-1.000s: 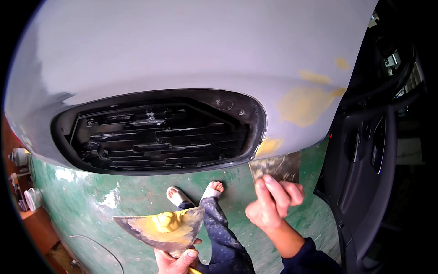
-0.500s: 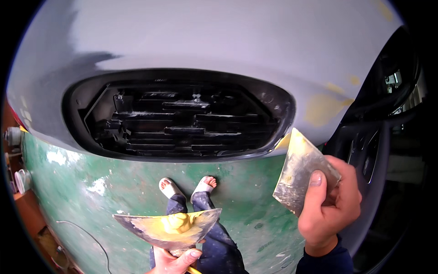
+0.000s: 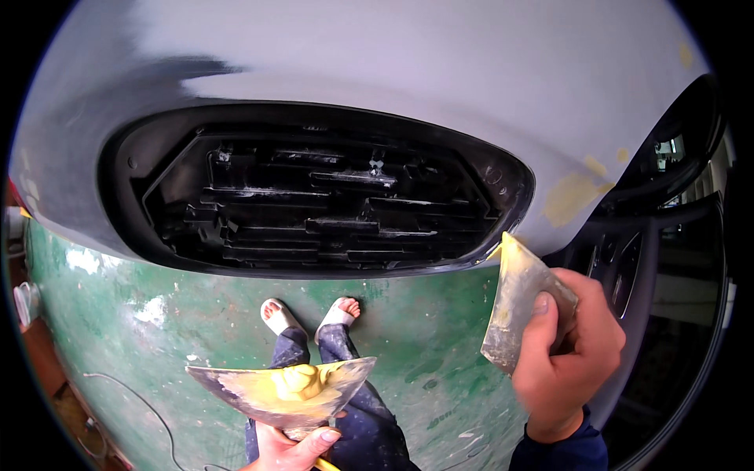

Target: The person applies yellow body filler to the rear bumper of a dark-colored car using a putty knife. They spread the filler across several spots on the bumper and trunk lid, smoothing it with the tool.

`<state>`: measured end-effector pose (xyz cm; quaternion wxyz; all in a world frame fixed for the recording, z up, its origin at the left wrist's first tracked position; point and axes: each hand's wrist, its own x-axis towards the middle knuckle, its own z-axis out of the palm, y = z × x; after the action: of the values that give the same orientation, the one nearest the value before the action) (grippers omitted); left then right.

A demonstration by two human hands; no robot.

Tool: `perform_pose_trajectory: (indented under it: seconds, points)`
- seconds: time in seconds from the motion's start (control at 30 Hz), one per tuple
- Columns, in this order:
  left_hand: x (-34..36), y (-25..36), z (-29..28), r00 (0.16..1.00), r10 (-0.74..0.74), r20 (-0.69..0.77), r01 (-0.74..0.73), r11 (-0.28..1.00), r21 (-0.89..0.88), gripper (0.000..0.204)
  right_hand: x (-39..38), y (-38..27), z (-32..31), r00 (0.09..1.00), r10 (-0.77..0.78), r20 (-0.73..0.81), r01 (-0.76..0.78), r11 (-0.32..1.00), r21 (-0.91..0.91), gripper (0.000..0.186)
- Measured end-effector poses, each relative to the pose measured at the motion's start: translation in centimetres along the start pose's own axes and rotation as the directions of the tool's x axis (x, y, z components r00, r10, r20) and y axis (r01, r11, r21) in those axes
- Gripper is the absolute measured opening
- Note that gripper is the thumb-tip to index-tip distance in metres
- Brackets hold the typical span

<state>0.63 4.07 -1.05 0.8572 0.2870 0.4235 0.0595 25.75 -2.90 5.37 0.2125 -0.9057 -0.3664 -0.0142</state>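
Observation:
Low in the view, my left hand [image 3: 290, 446] is closed round the handle of a wide putty knife [image 3: 245, 390]. A lump of yellow body filler [image 3: 298, 382] rests on its broad, stained blade. At the right, my right hand [image 3: 572, 357] pinches a thin square spreader [image 3: 506, 320], thumb on its face. Yellow filler coats the spreader's upper corner. That corner meets, or nearly meets, the lower right edge of a black oval recess [image 3: 338, 114] in the grey car body panel [image 3: 377, 59]; exact contact is hard to make out.
A larger yellow filler patch [image 3: 569, 199] marks the panel right of the recess. Black car parts [image 3: 667, 180] stand at the far right. Below lies a green floor [image 3: 196, 306], with my sandalled feet [image 3: 339, 312] on it and a thin cable [image 3: 149, 400] at left.
The panel and recess have shifted slightly rightward in view. My right hand has tilted the spreader more upright, its filler-coated corner still by the recess edge. My left hand keeps its hold.

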Motion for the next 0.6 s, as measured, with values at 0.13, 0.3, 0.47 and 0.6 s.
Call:
perform_pose_trajectory:
  seconds: [0.13, 0.3, 0.47, 0.6]
  points:
    - [0.4, -0.1, -0.1, 0.999, 0.033, 0.0, -0.033, 0.999, 0.021, 0.028, 0.0, -0.4, 0.0, 0.995, -0.044, 0.087, 0.052, 0.994, -0.097, 0.013]
    - [0.1, 0.2, -0.5, 1.0, 0.028, 0.0, -0.028, 0.999, 0.032, 0.029, -1.6, -0.2, 0.2, 0.988, 0.034, 0.149, -0.038, 0.999, 0.021, 0.013]
    - [-0.2, 0.5, -1.1, 0.997, -0.043, 0.056, 0.041, 0.999, 0.036, 0.028, -4.5, 1.1, -0.8, 0.998, 0.023, 0.054, -0.032, 0.985, 0.172, 0.017]
    - [-0.1, -0.4, -2.4, 0.979, -0.034, 0.199, 0.054, 0.994, -0.094, 0.026, -7.1, 1.2, 0.6, 0.995, 0.098, -0.003, -0.093, 0.955, 0.281, 0.022]
